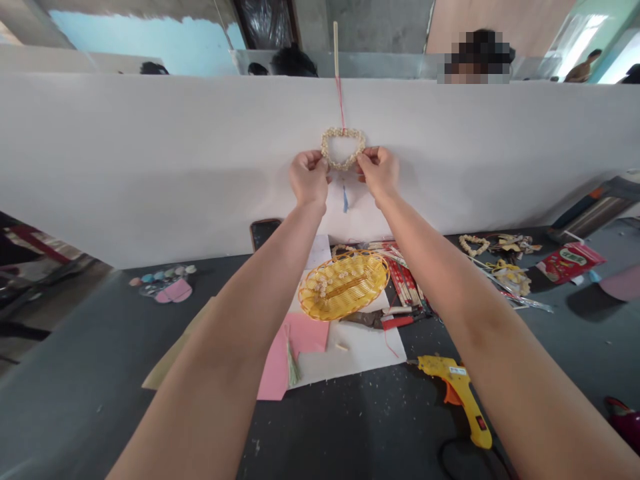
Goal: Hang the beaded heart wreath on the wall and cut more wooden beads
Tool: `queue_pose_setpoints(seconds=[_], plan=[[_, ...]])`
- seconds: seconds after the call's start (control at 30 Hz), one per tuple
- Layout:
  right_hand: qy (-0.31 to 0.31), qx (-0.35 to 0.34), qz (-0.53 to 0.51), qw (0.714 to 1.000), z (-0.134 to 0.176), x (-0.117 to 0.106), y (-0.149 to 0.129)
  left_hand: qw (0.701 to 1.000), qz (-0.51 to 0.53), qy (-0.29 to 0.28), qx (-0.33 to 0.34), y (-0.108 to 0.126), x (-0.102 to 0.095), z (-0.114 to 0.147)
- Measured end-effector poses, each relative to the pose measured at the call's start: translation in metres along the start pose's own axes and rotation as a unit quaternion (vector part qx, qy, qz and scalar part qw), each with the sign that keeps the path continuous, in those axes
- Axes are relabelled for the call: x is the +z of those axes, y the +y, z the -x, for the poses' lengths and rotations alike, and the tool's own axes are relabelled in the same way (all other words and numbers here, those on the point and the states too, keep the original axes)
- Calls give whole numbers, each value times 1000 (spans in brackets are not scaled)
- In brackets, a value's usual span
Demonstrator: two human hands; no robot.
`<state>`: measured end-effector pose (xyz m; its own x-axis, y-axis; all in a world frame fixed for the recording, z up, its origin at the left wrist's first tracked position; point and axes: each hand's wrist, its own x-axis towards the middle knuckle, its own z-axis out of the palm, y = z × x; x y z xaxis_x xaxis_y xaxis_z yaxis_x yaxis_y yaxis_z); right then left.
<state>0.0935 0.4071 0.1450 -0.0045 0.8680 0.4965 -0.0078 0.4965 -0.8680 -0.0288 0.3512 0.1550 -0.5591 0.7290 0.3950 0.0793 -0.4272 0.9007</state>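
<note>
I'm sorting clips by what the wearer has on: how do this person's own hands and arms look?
The left hand and right hand are gloveless. No watch or bracelet shows, and no sleeve along the left arm or right arm. Rings: too small to tell.

From near above the flat dark-grey desk (350,427), the single head-worn view looks forward and down, facing the upright white panel (210,140) along the desk's far edge.
</note>
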Motion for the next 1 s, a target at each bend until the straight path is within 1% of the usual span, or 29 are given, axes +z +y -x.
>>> queue_pose_setpoints(seconds=[0.2, 0.37, 0.57, 0.73, 1.0], plan=[[-14, -28, 13, 999, -4, 0, 4, 1000, 2, -2, -5, 5, 0, -2], [-16, -25, 12, 999, -10, 1, 10, 1000, -7, 3, -2, 8, 0, 0], [-9, -1, 13, 1000, -1, 1, -3, 1000, -13, 7, -3, 14, -1, 5], [5, 16, -1, 1000, 3, 4, -9, 1000, -21, 15, -7, 13, -3, 2], [4, -3, 8, 1000, 0, 5, -5, 999, -46, 14, 14, 17, -4, 1]])
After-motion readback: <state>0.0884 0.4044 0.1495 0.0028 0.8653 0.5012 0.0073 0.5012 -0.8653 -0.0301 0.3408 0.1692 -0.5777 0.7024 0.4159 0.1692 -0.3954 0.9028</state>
